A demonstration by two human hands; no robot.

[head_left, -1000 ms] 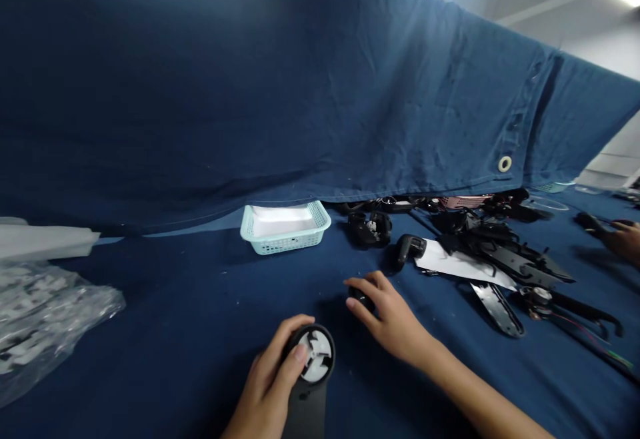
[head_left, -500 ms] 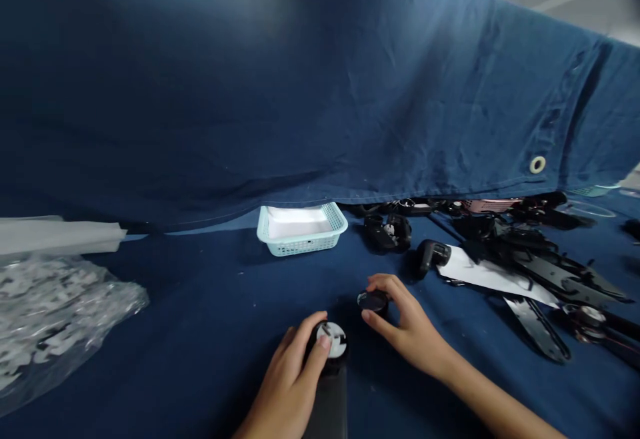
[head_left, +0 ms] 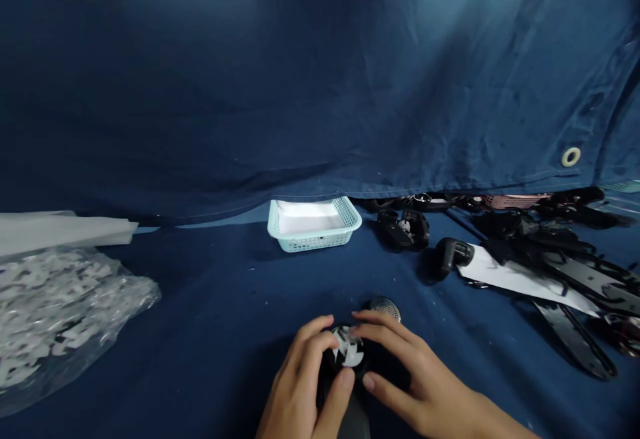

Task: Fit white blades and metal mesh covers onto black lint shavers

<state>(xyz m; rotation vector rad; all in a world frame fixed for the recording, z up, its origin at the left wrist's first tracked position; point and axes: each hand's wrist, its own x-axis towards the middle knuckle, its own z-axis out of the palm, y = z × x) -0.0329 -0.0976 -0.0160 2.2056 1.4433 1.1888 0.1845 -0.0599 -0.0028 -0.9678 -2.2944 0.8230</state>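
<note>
I'm looking down at a work surface covered in a dark blue cloth (head_left: 190,319). A blue curtain (head_left: 320,79) of the same colour hangs across the whole upper part of the frame, with a metal eyelet (head_left: 571,156) at its right edge.

Just under the curtain's hem, at centre, sits a pale green basket (head_left: 314,224) with something white inside. At lower left lies a clear plastic bag of small white parts (head_left: 60,306), with a white sheet (head_left: 65,229) above it. The right of the frame is crowded with a heap of black parts (head_left: 560,259) lying over a strip of white paper (head_left: 520,278).

Low in the centre, both hands meet on a black housing (head_left: 350,412) with a white fan wheel (head_left: 349,349) in its round head. My left hand (head_left: 300,392) is curled around the housing, thumb up beside the wheel. My right hand (head_left: 420,386) is half closed over the head, its fingertips (head_left: 357,330) on the wheel and its thumb pressed against the black body. A round mesh cap (head_left: 385,306) lies just behind those fingers; I cannot tell whether they touch it.
</note>
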